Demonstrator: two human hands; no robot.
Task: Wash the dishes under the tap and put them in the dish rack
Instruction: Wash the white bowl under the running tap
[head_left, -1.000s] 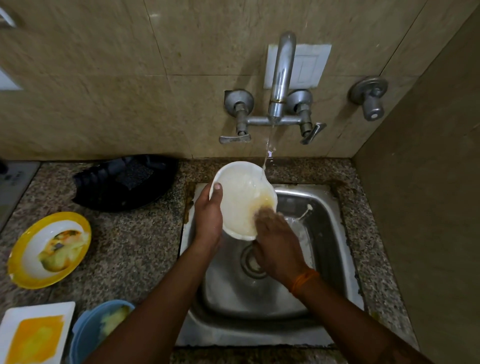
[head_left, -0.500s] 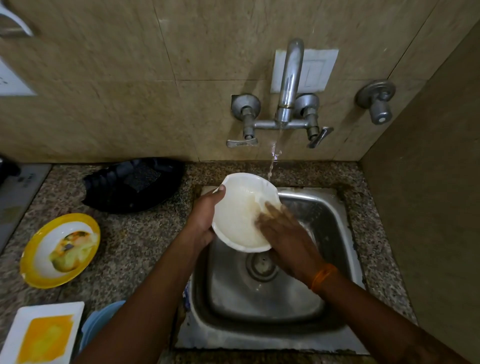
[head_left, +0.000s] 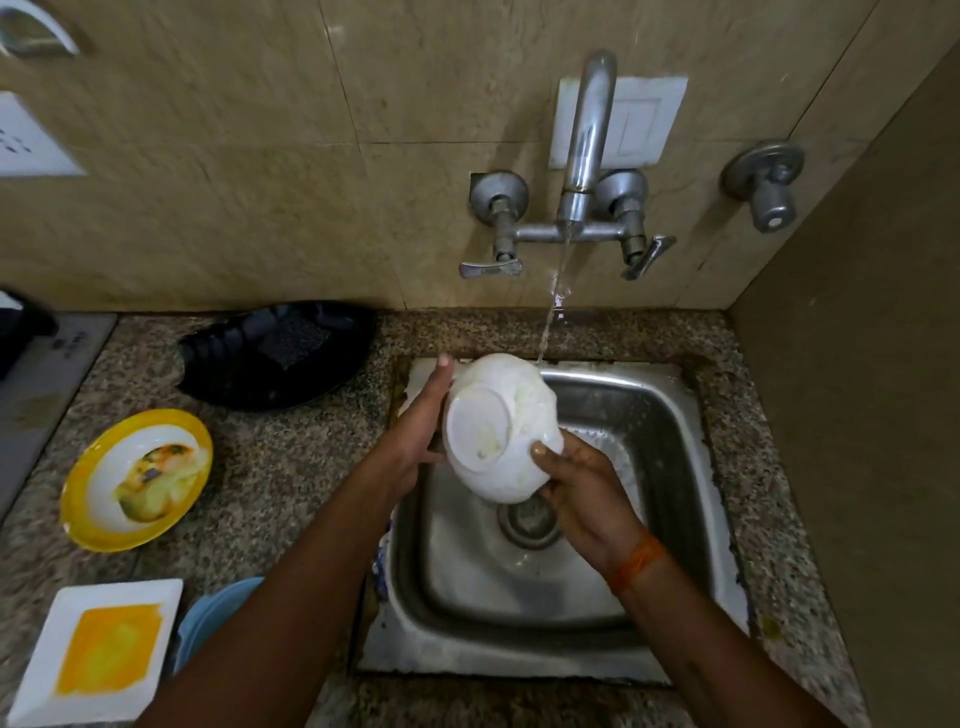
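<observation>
Right now you hold a white bowl (head_left: 498, 431) over the steel sink (head_left: 670, 415), turned so its round base faces up toward you. Your left hand (head_left: 415, 431) lies along the bowl's left side, thumb pointing up past the rim, the fingers reaching round to the far side where they are hidden. Your right hand (head_left: 582, 488) cups the bowl's lower right edge, its thumb curled onto the outer wall near the base. An orange band (head_left: 636, 564) sits on that wrist.

Water runs from the tap (head_left: 587, 140) in a thin stream that reaches the bowl's far edge; whether it strikes the bowl or passes just behind it cannot be told. The sink's drain (head_left: 527, 525) shows below the bowl.

On the speckled counter (head_left: 291, 478) to the left, a black dish rack (head_left: 275, 358) sits against the wall with a dark scrub pad lying in it. Nearer you, a yellow-rimmed plate (head_left: 135, 478) carries food scraps, a square white plate (head_left: 98, 652) is smeared with yellow, and a blue bowl (head_left: 213, 618) just beside it is partly hidden by your left forearm. A second valve (head_left: 769, 187) is fixed to the wall right of the tap.
</observation>
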